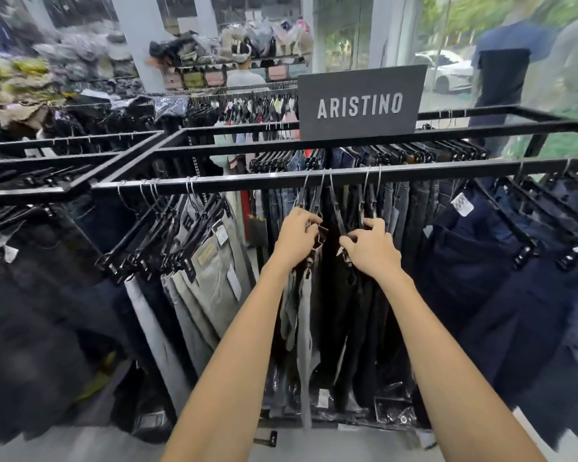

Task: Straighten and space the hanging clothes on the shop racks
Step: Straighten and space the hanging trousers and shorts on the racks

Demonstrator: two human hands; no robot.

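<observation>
A black metal rail (pixel 234 181) runs across the view with trousers on black clip hangers. My left hand (pixel 296 238) grips the clip hanger of a grey pair (pixel 302 315) at the middle. My right hand (pixel 372 248) grips the hanger of a black pair (pixel 351 325) just to the right of it. A narrow gap shows between the two hangers. Grey and khaki trousers (pixel 211 271) hang bunched and slanted to the left. Navy trousers (pixel 474 271) hang slanted to the right.
A black sign reading ARISTINO (pixel 361 101) stands on the rear rail. Dark trousers (pixel 30 295) fill the left rack. A second rail behind holds more jeans (pixel 414 155). A person (pixel 244 68) stands by far shelves; another (pixel 514 78) is at the right window.
</observation>
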